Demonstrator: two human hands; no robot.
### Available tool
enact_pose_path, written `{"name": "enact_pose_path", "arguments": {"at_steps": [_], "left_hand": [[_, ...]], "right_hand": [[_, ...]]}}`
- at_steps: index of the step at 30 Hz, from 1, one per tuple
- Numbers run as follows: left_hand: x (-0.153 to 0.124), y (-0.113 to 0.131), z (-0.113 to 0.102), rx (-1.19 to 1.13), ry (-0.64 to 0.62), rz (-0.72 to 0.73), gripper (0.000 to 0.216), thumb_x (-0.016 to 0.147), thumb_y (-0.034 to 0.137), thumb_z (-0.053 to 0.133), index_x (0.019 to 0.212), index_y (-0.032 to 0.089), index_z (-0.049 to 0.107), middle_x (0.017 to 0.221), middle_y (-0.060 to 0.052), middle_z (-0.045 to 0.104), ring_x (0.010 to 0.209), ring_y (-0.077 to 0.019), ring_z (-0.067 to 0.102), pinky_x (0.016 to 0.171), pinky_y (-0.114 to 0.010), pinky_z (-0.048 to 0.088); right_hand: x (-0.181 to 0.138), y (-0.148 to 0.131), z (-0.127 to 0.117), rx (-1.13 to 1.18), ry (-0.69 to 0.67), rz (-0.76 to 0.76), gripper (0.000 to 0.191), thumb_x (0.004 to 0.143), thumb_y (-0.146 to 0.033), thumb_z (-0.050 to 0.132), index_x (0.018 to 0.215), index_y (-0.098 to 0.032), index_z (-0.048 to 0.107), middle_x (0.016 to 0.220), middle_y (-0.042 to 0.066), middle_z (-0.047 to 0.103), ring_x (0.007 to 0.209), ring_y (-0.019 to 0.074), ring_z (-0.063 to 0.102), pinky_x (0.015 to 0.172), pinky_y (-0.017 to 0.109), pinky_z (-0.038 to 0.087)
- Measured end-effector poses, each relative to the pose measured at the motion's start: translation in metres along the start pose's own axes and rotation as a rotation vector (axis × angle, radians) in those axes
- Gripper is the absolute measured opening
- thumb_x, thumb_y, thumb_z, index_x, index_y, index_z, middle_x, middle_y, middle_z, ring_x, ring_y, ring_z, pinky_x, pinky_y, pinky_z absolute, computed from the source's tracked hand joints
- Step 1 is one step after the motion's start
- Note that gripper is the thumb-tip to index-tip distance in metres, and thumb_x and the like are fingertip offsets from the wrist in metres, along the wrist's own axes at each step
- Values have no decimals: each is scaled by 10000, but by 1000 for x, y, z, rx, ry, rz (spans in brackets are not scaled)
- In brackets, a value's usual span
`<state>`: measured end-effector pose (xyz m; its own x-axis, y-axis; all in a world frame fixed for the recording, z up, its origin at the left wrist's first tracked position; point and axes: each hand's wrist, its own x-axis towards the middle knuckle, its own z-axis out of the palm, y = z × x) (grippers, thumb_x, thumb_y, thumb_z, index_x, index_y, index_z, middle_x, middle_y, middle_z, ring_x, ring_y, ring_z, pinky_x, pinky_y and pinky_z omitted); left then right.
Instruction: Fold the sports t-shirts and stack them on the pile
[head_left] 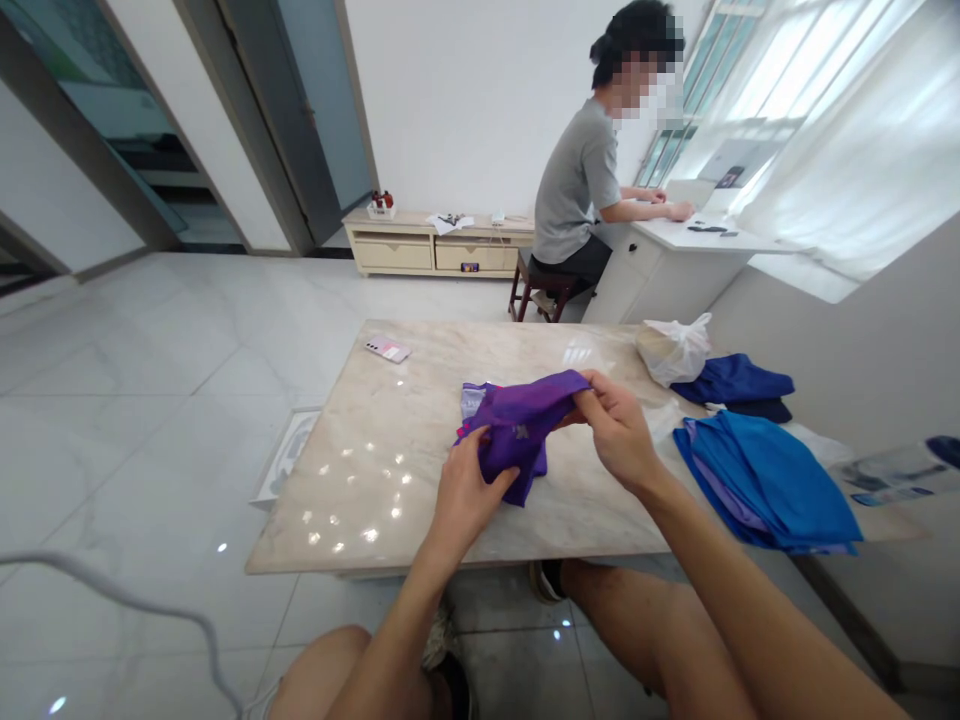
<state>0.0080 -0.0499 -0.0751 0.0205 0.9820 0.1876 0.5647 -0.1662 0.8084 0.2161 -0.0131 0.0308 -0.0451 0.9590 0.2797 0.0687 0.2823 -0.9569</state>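
Observation:
A purple garment (517, 425) is lifted just above the marble table (375, 470), near its middle. My left hand (466, 490) grips the garment's lower left part, fingers closed into the cloth. My right hand (616, 425) pinches its upper right edge between thumb and fingers. A paler lilac piece (472, 397) shows behind the purple cloth, on the table.
A pile of blue garments (765, 480) lies at the table's right. Behind it are dark blue clothes (731, 380) and a white plastic bag (675, 348). A pink phone (388, 348) lies far left. Another person (581, 190) sits at a white desk (675, 250).

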Motion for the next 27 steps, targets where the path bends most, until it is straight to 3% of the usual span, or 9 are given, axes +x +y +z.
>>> {"name": "enact_pose_path", "arguments": {"at_steps": [5,8,11,14,17,20,24,25,27], "left_hand": [[-9,14,-3,342,-290,-45,99,995,275,718,1067,239,777,1112,-69,800,1120,-288,741,964,-385,542],[-12,16,-1,420,-392,-36,126,1033,216,650,1016,238,772,1125,-66,798,1130,-268,740,945,-354,528],[-12,14,1,452,-407,2,141,1061,216,613,1084,226,751,1169,-78,779,1168,-264,724,970,-353,521],[-12,15,2,455,-391,-3,144,1077,247,599,1133,223,731,1181,-80,779,1183,-269,717,973,-363,524],[-9,19,0,443,-367,-40,150,1082,264,599,1165,223,717,1215,-80,787,1205,-268,714,973,-361,527],[-6,25,-7,451,-320,-90,170,1090,274,578,1169,228,721,1217,-76,798,1184,-264,726,957,-353,530],[1,26,-20,460,-237,-157,218,1106,319,537,1145,249,740,1200,-68,817,1117,-265,748,899,-346,531],[2,25,-22,460,-222,-171,227,1108,327,531,1136,251,744,1192,-67,821,1097,-265,754,880,-343,529],[4,23,-27,464,-204,-193,237,1107,335,529,1127,251,749,1174,-69,827,1061,-261,762,850,-337,525]], "right_hand": [[13,-11,-18,218,496,-199,331,945,-538,751,1055,-230,697,919,17,723,959,214,756,804,322,667],[21,-2,-44,216,755,-242,282,909,-484,730,999,-220,683,944,12,715,958,192,732,815,288,647],[18,10,-72,115,811,-93,263,852,-466,737,870,-226,630,780,-33,639,726,143,640,654,238,577],[8,19,-88,-146,663,123,307,826,-499,745,808,-221,615,639,-52,569,573,127,526,518,230,459],[1,24,-93,-472,412,267,336,883,-521,691,798,-197,665,602,-17,604,559,146,548,497,240,403],[-7,31,-97,-744,-13,550,338,858,-490,775,754,-175,706,609,21,651,582,171,616,530,252,457],[-18,48,-107,-771,-513,1059,406,770,-518,930,873,-161,769,747,92,763,619,220,716,608,338,607],[-18,53,-107,-800,-553,1061,398,804,-514,913,924,-159,777,811,112,789,666,235,748,654,360,632],[-13,63,-101,-928,-548,868,345,905,-460,834,1052,-151,792,959,142,824,825,265,800,800,386,654]]}}
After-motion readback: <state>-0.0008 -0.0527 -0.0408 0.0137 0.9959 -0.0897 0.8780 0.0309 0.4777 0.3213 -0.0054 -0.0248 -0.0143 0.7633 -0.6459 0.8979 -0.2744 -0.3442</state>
